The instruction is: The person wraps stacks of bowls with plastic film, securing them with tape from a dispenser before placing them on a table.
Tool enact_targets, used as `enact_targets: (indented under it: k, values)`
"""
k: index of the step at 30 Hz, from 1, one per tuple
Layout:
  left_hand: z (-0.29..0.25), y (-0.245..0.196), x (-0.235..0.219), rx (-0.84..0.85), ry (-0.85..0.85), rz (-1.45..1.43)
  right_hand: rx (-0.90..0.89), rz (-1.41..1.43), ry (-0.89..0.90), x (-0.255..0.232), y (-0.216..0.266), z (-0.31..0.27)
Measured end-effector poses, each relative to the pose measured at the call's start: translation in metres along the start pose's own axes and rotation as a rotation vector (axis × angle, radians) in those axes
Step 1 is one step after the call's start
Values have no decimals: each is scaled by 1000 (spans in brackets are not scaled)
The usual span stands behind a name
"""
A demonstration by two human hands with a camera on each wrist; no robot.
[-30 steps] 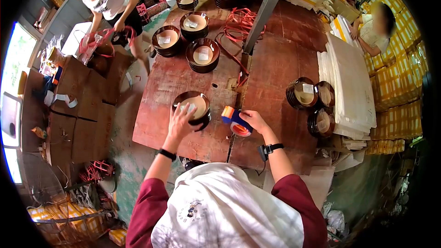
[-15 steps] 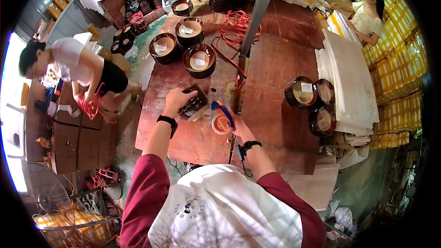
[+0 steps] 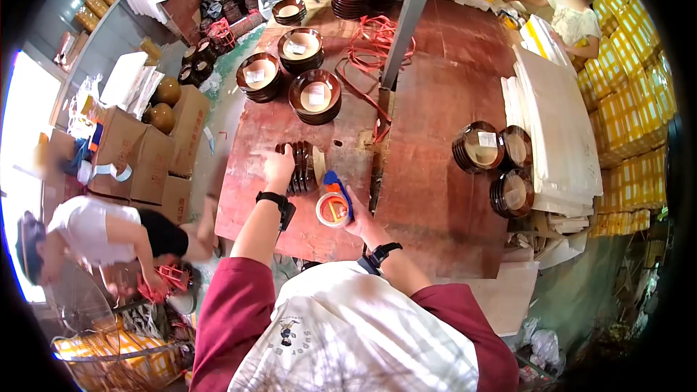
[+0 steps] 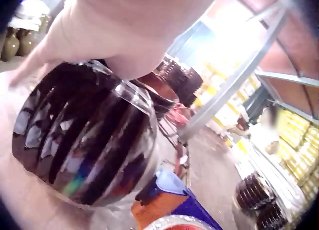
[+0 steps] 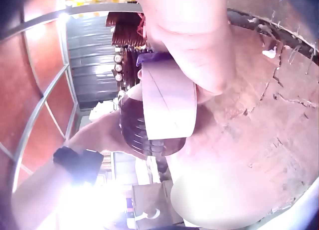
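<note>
A stack of dark brown glazed bowls (image 3: 301,165) lies tipped on its side on the reddish table, its rims showing as ridges. My left hand (image 3: 278,173) grips the stack from the left; in the left wrist view the fingers stretch over the top of the bowls (image 4: 84,135). Just right of them, my right hand (image 3: 361,222) holds a blue and orange tape dispenser (image 3: 336,196) with a wide roll of clear tape. In the right wrist view the tape roll (image 5: 169,103) overlaps the bowls, partly hiding them.
More bowl stacks (image 3: 314,94) stand farther back, others (image 3: 479,147) at the right beside white foam sheets (image 3: 555,123). A grey post (image 3: 410,22) rises from the table near red strapping (image 3: 374,40). One person (image 3: 109,236) bends at the left; another (image 3: 573,22) is at the far right.
The bowl stack has gone from upright to lying on its side under my left hand. My right hand has brought the tape dispenser left, close to it. The person at left has moved nearer and bent down.
</note>
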State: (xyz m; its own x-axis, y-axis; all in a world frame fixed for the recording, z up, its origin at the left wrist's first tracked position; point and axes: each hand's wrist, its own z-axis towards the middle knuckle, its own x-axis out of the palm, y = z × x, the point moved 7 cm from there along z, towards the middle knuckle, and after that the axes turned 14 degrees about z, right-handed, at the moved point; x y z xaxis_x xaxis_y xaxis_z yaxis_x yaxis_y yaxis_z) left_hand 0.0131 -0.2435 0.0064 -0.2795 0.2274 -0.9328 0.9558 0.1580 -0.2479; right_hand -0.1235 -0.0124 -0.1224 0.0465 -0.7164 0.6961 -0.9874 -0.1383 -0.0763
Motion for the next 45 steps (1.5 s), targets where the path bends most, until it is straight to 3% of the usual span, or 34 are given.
enact_targets:
  k: [2, 4, 5, 8, 10, 12, 13, 16, 17, 20, 25, 26, 28, 31, 34, 35, 37, 45]
  values:
    - [-22, -41, -9, 344, -344, 243, 11, 89, 5, -4, -3, -2]
    - [-58, -80, -12, 1104, -121, 294, 28, 100, 34, -15, 1, -3]
    - [-75, -79, -6, 1224, -117, 491, 39, 74, 63, -22, 5, -6]
    - [-67, -84, 2, 1149, -4, 532, 20, 99, 92, -37, 12, -6]
    - [-58, -83, 9, 1069, -24, 496, -25, 168, 31, -46, 16, -2]
    - [-47, -82, 10, 971, -54, 440, -66, 37, 25, -56, 19, -7]
    - [-37, -79, 8, 829, -11, 369, -100, -31, -22, -64, 16, -11]
    - [19, -63, 35, 648, 50, 125, -52, -108, -58, -82, 15, -24]
    - [38, -58, 51, 656, 66, 141, -41, -109, -34, -78, 18, -33]
    - [3, -74, 12, 424, -13, 185, -100, -171, -42, -74, 22, -33]
    - [-1, -68, 9, 38, 152, 445, -150, -185, -25, -22, 12, -53]
    - [5, -69, 21, 65, -87, 620, -146, -211, -23, -12, 15, -54]
    - [-7, -91, 23, 724, -291, 565, -140, -214, -15, -57, 19, -11]
    - [-28, -95, 12, 1004, 139, 393, -84, -207, -67, -73, 12, -14]
    - [0, -88, 21, 841, 226, 264, -45, -64, -83, -66, 9, -24]
    - [7, -85, 26, 750, 178, 326, -37, -89, -28, -76, 10, -6]
    - [-1, -89, 15, 679, 110, 331, -66, -82, -81, -39, 8, -38]
    - [-1, -72, 1, 211, 47, 321, -48, -49, 27, -34, 17, 18]
